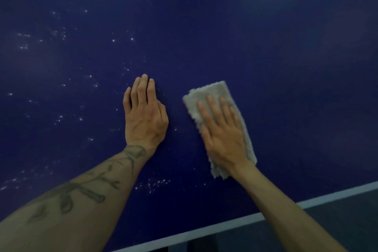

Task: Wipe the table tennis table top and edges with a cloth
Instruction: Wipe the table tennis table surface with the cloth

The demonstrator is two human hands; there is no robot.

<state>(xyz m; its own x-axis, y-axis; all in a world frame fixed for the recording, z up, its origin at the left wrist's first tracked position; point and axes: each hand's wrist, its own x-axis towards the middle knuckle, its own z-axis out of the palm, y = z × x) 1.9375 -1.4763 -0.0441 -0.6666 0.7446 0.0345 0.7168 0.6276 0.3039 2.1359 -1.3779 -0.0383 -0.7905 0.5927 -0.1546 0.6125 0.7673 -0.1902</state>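
1. Blue table top (266, 47) fills the view, with its white edge line (225, 225) running along the near side.
2. Pale, fluffy cloth (219, 127) lies folded on the blue, right of centre, under the right hand (221, 135), whose straight fingers press it flat.
3. Left hand (145, 114) rests flat on the bare surface just beside it, holding nothing.
4. White specks (153, 185) dot the left and near parts.
5. Soft and light, the cloth looks likely to bunch; a flat palm over its middle seems best.
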